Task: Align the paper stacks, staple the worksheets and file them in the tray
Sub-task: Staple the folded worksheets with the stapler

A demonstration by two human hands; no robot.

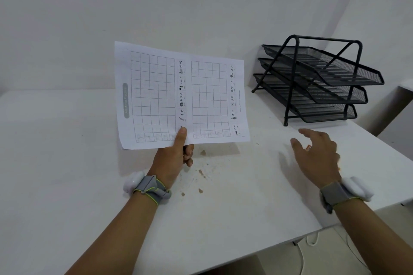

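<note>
Worksheets (181, 96), long axis left-right, pinched by left hand (176, 154), apparently unstapled.

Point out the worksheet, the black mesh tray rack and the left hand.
worksheet (161, 96): head view, on the left grid.
black mesh tray rack (348, 78): head view, on the top tray's mesh.
left hand (172, 156): head view, on its back.

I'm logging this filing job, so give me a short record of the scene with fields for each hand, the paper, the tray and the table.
left hand: pinches the worksheet at its near edge, thumb on top
right hand: open, fingers spread above the table, holding nothing
worksheet: held up off the table, printed grids facing the camera
tray: black mesh, three tiers, far right of the table, no paper visible in it
table: white, brown stains near the middle
stapler: not in view
</note>
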